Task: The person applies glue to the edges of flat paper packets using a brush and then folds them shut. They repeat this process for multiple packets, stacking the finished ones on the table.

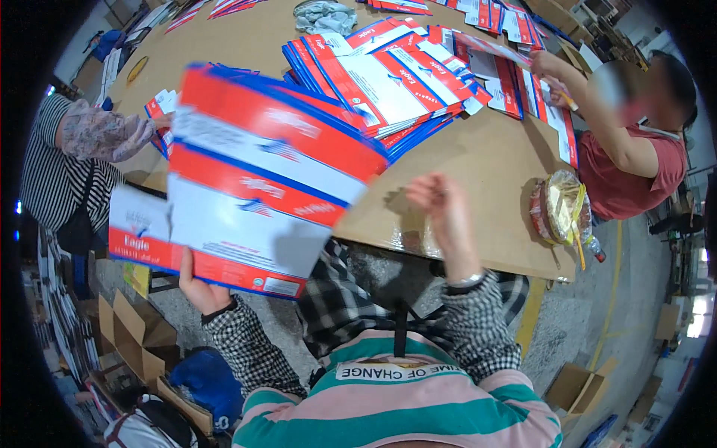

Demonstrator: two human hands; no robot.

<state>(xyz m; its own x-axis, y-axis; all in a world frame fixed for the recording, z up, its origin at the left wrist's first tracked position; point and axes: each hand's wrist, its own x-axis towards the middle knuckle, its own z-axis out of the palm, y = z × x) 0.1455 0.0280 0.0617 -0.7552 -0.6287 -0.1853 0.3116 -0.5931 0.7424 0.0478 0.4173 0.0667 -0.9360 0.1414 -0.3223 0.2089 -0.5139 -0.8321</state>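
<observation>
A large flat cardboard carton blank (258,179), printed red, white and blue, slants up from near my lap over the table's front edge. My left hand (205,287) grips it at the lower edge, thumb on the printed face and the other fingers hidden behind. My right hand (441,205) is raised over the table's near edge, right of the blank and apart from it. It is blurred, with fingers loosely apart and nothing visible in them. Beyond the blank lies a fanned stack of similar flat cartons (396,82).
The brown-covered table (508,172) bears a plastic-wrapped round bundle (556,205) at its right edge and crumpled grey plastic (325,16) at the far side. A co-worker in red (635,160) handles cartons at right; another in stripes (63,160) stands left. Open cardboard boxes (142,336) sit on the floor.
</observation>
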